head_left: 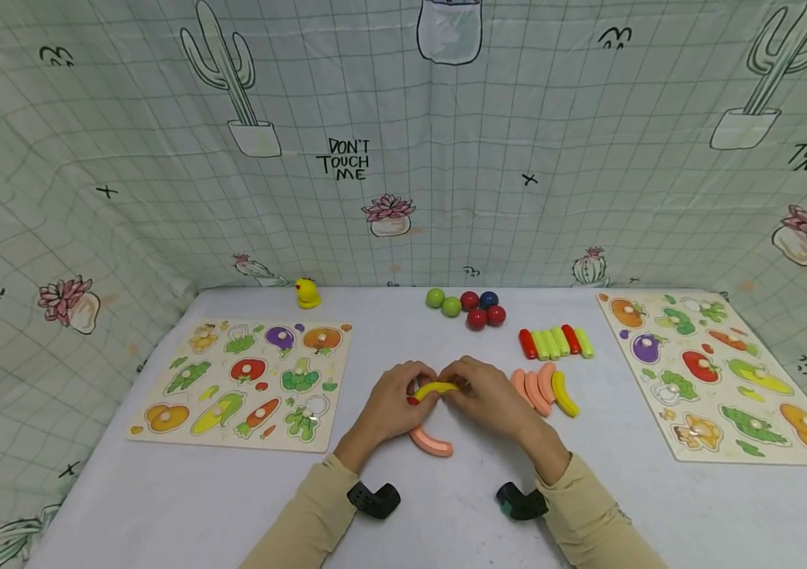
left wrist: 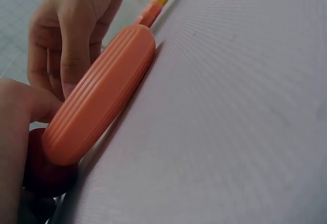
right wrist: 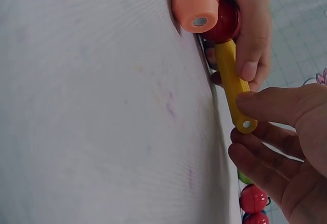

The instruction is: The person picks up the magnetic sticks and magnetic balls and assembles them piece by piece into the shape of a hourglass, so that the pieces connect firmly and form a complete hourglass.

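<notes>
A yellow curved magnetic stick (head_left: 435,388) is between both hands. Its left end meets a red ball (right wrist: 227,21); a round metal disc shows at its other end in the right wrist view. My left hand (head_left: 394,401) holds the stick near the ball, thumb along its side. With thumb and fingertips my right hand (head_left: 490,401) pinches the opposite end. A salmon curved stick (head_left: 431,442) lies on the table just below the left hand, which hides one end. In the left wrist view this salmon stick (left wrist: 104,94) overlaps the ball; whether they touch I cannot tell.
Right of the hands lie several salmon curved sticks (head_left: 533,391), a yellow curved stick (head_left: 564,393) and a row of red and green straight sticks (head_left: 556,342). Coloured balls (head_left: 477,318) and a yellow duck (head_left: 307,293) stand behind. Vegetable puzzle boards (head_left: 214,379) flank both sides.
</notes>
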`<state>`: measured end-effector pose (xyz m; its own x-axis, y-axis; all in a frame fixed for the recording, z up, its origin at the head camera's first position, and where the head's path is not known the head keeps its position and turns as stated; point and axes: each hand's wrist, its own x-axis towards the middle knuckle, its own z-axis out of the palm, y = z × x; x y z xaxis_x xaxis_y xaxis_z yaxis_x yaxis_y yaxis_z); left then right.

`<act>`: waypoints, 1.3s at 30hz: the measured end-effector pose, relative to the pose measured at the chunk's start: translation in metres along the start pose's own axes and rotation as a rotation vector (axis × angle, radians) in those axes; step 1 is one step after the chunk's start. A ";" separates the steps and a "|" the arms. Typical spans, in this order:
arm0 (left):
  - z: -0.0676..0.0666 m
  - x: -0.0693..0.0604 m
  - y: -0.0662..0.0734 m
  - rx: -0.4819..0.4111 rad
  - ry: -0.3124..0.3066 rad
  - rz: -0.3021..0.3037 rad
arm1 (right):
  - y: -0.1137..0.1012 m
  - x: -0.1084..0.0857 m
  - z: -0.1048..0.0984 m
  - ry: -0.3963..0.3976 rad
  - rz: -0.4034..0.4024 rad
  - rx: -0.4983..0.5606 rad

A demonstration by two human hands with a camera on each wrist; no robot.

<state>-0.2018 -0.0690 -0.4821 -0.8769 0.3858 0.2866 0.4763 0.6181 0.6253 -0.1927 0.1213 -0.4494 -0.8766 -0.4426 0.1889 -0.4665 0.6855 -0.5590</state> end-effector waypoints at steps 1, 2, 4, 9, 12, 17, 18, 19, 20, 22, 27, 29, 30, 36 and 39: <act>0.000 0.000 0.000 0.001 0.000 0.002 | -0.001 0.000 0.000 0.001 0.000 0.004; 0.000 0.000 0.000 0.004 -0.001 0.003 | -0.001 0.000 0.000 0.004 -0.001 0.007; 0.000 0.000 0.000 0.007 -0.003 0.005 | -0.002 0.000 0.000 0.013 -0.002 0.014; 0.000 0.000 0.000 0.015 -0.001 0.014 | -0.001 0.000 0.003 0.040 -0.037 0.009; 0.000 0.000 0.000 0.017 0.000 0.026 | -0.001 0.000 0.002 0.033 -0.034 0.000; 0.001 0.000 -0.001 0.040 -0.009 0.034 | -0.003 -0.001 -0.001 -0.001 0.004 0.015; 0.001 0.000 -0.001 0.044 -0.010 0.034 | -0.003 0.000 -0.001 -0.004 0.002 0.017; 0.001 0.000 -0.001 0.049 -0.013 0.032 | -0.004 0.000 -0.001 -0.007 0.001 0.017; 0.000 0.000 -0.001 0.051 -0.016 0.030 | -0.004 0.000 -0.001 -0.008 -0.003 0.015; 0.000 0.000 -0.001 0.054 -0.024 0.021 | -0.003 0.001 0.000 -0.011 -0.004 0.012; 0.001 -0.001 0.000 0.055 -0.032 0.008 | -0.002 0.001 0.001 -0.010 -0.012 0.009; 0.001 -0.002 0.000 0.056 -0.029 0.010 | -0.002 0.000 0.001 -0.007 -0.017 0.011; 0.001 -0.002 0.000 0.056 -0.030 0.009 | -0.002 0.000 0.001 -0.003 -0.023 0.011; 0.001 -0.002 0.000 0.062 -0.035 0.000 | -0.002 0.001 0.001 0.004 -0.027 0.014; 0.001 -0.002 0.001 0.062 -0.031 0.005 | -0.003 0.001 0.000 -0.006 -0.011 0.021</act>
<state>-0.2001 -0.0688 -0.4826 -0.8724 0.4095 0.2669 0.4850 0.6569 0.5773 -0.1923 0.1185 -0.4477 -0.8709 -0.4533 0.1901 -0.4732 0.6684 -0.5738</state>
